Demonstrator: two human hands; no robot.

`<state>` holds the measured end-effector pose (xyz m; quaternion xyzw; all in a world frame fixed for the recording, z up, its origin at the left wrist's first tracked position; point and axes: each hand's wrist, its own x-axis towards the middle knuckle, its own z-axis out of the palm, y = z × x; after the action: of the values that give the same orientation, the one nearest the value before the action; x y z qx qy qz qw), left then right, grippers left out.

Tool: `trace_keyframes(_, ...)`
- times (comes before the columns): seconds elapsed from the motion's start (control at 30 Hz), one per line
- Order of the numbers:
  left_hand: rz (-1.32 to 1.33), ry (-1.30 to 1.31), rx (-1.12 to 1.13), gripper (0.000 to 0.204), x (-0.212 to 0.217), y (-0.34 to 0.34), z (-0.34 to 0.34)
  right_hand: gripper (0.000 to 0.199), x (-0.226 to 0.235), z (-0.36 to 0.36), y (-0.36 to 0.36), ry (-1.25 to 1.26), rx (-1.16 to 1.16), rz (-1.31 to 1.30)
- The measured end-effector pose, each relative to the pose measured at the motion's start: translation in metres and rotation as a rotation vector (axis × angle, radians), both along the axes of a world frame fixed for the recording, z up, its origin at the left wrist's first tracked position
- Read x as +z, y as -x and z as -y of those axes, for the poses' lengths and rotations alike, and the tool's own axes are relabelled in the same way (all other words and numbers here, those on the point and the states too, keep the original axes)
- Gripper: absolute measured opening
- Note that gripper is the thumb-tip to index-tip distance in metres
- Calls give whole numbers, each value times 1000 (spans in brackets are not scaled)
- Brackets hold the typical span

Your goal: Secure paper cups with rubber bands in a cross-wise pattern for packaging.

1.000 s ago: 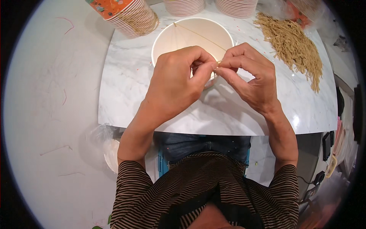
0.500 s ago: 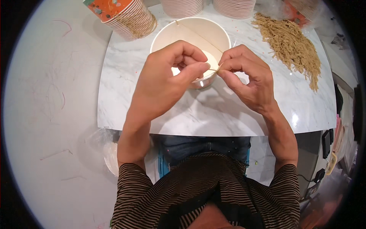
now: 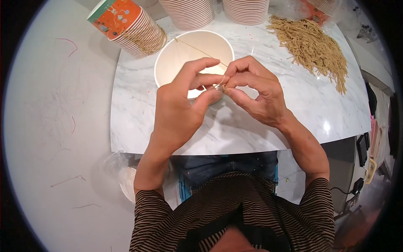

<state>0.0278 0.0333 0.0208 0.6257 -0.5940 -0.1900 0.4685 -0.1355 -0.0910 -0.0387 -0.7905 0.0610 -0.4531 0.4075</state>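
Note:
My left hand (image 3: 184, 105) and my right hand (image 3: 256, 90) meet fingertip to fingertip just above the near rim of a white paper bowl (image 3: 176, 59). Both pinch the same thin tan string (image 3: 197, 48), which runs from my fingers across the bowl's open top to its far left rim. The bowl stands upright on the white marble table (image 3: 268, 134). My fingers hide the spot where the string ends.
A tilted stack of orange patterned paper cups (image 3: 126, 27) lies at the back left with tan strings around it. Two upright cup stacks (image 3: 189, 12) stand behind the bowl. A heap of tan strings (image 3: 312, 46) spreads at the back right. The table's front edge is close to my body.
My left hand's fingers have uncurled a little and shifted slightly; the fingertips of both hands stay together on the string over the bowl.

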Motion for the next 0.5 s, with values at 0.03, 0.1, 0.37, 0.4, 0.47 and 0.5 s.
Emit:
trace_keyframes(0.03,76,39,24,44,-1,2,0,12,1,0,0,-5,-5,-1)
trace_keyframes(0.1,118,69,28,44,-6,2,2,12,1,-1,0,-11,-7,1)
trace_keyframes(0.37,271,191,47,33,-12,0,5,9,2,1,1,12,7,8)
trace_keyframes(0.4,231,171,49,27,-12,-1,6,9,1,2,1,12,6,7)
trace_keyframes(0.47,193,150,49,22,-14,-5,6,17,0,3,1,-23,26,20)
trace_keyframes(0.5,141,150,34,20,-15,-8,6,17,-1,4,1,-24,25,21)
